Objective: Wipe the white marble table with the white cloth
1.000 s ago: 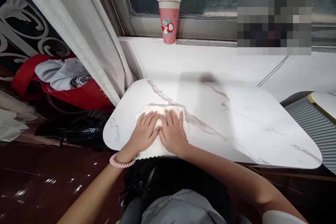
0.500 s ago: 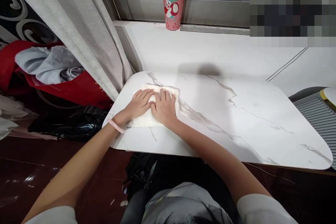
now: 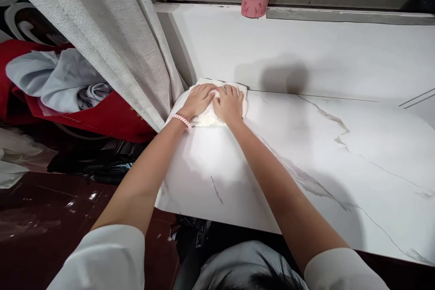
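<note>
A white fluffy cloth [image 3: 209, 121] lies flat at the far left corner of the white marble-patterned tabletop [image 3: 292, 145], against the wall. My left hand [image 3: 198, 100], with a pink coiled band at the wrist, presses flat on the cloth's left part. Beside it, my right hand [image 3: 229, 105] rests on the right part, fingers stretched forward. The two hands almost touch at the thumbs. Neither hand grips the cloth; both lie on top of it, and it is partly hidden under them.
A pink paper cup [image 3: 256, 2] stands on the window ledge [image 3: 322, 16] behind the table. To the left hangs a grey curtain [image 3: 112, 41] close to the table corner. Beyond it is a red bag [image 3: 102, 122] with grey clothing [image 3: 64, 81].
Both hands have pushed the cloth across the tabletop away from me, up to the back edge by the wall. My view has moved closer and tilted down.
</note>
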